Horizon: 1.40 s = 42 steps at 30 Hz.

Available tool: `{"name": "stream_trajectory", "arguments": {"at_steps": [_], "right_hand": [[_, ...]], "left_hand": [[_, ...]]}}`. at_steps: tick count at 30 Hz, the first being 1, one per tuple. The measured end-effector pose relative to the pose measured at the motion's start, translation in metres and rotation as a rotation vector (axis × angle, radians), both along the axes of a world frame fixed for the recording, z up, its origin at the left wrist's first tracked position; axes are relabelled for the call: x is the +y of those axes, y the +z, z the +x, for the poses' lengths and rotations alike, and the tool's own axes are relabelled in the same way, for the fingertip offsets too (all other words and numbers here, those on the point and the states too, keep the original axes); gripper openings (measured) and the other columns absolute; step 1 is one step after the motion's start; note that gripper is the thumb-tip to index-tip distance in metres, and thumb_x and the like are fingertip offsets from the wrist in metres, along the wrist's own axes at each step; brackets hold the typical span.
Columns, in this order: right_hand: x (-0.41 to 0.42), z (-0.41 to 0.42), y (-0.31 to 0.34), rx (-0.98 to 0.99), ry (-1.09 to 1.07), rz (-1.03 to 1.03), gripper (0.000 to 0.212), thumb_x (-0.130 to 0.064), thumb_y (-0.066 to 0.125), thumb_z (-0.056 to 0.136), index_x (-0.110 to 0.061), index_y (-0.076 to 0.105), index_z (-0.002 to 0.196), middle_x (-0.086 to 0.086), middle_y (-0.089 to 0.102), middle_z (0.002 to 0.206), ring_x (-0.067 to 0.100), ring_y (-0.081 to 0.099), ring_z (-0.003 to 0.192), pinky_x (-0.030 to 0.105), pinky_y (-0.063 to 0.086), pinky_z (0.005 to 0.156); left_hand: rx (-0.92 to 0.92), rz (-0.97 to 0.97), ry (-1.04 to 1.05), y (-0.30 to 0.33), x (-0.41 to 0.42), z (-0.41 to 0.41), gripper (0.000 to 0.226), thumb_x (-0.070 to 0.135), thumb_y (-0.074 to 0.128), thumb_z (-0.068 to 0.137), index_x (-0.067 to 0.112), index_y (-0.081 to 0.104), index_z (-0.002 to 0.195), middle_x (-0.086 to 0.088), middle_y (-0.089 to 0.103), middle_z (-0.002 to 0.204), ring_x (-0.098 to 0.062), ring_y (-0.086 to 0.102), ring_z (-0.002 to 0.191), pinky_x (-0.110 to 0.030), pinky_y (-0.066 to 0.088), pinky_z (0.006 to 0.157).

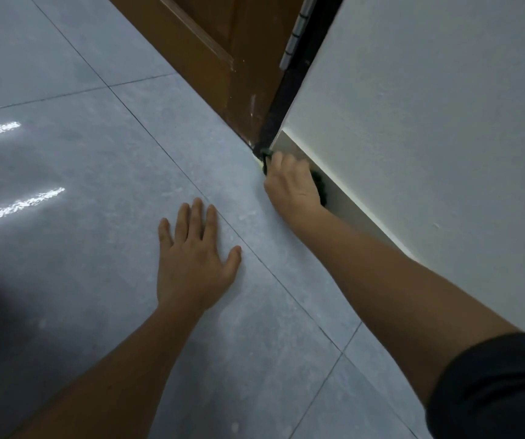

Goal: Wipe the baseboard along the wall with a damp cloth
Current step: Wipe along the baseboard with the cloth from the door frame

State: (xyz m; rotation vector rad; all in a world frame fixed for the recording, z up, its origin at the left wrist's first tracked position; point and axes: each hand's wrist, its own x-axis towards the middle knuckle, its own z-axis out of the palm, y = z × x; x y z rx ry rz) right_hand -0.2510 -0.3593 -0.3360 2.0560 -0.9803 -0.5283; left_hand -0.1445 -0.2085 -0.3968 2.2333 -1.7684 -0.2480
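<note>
I am down on the floor of an indoor room, likely a home, though I cannot tell which room. Large grey floor tiles (64,172) with thin dark joints shine under ceiling light. A brown wooden door (223,45) stands open, its metal hinge (296,36) on its right edge. Right of the door runs a plain white wall (429,106) with a pale baseboard (349,207) at its foot.

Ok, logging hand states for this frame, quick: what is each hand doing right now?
Left hand: open, flat on the floor tile, holding nothing.
Right hand: closed on the dark green cloth, pressed against the baseboard.
</note>
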Motion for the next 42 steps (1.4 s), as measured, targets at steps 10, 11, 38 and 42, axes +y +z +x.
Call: {"name": "stream_trajectory", "arguments": {"at_steps": [10, 11, 38, 42], "right_hand": [[0.067, -0.098, 0.081, -0.215, 0.064, -0.172, 0.035, -0.009, 0.067, 0.077, -0.009, 0.066, 0.112, 0.009, 0.056, 0.073, 0.018, 0.026, 0.051, 0.023, 0.02, 0.044], [0.065, -0.1, 0.087, -0.262, 0.11, -0.219, 0.038, -0.008, 0.064, 0.08, -0.007, 0.063, 0.118, 0.011, 0.057, 0.075, 0.019, 0.028, 0.051, 0.023, 0.021, 0.044], [0.126, -0.152, -0.025, -0.674, -0.468, 0.366, 0.049, -0.022, 0.044, 0.098, -0.016, 0.034, 0.146, 0.017, 0.055, 0.119, 0.033, 0.062, 0.085, 0.04, 0.053, 0.068], [0.164, -0.209, -0.015, -0.498, -0.441, 0.149, 0.068, 0.001, 0.076, 0.069, -0.008, 0.054, 0.132, 0.02, 0.059, 0.087, 0.028, 0.057, 0.056, 0.032, 0.048, 0.039]], "left_hand": [[0.005, -0.005, -0.003, -0.003, -0.003, 0.006, 0.081, 0.06, 0.021, 0.087, 0.012, 0.013, 0.151, -0.013, 0.01, 0.16, -0.03, 0.006, 0.147, -0.051, 0.001, 0.117], [0.009, -0.006, -0.006, -0.003, -0.002, 0.004, 0.081, 0.06, 0.021, 0.087, 0.012, 0.013, 0.151, -0.013, 0.01, 0.16, -0.03, 0.006, 0.147, -0.051, 0.001, 0.117], [-0.025, -0.009, -0.018, 0.001, 0.002, 0.008, 0.08, 0.06, 0.026, 0.086, 0.011, 0.02, 0.149, -0.016, 0.017, 0.158, -0.032, 0.012, 0.146, -0.055, 0.006, 0.115], [-0.011, -0.049, -0.02, 0.008, -0.007, 0.009, 0.081, 0.061, 0.026, 0.085, 0.01, 0.021, 0.148, -0.018, 0.019, 0.157, -0.034, 0.013, 0.145, -0.056, 0.007, 0.114]]}}
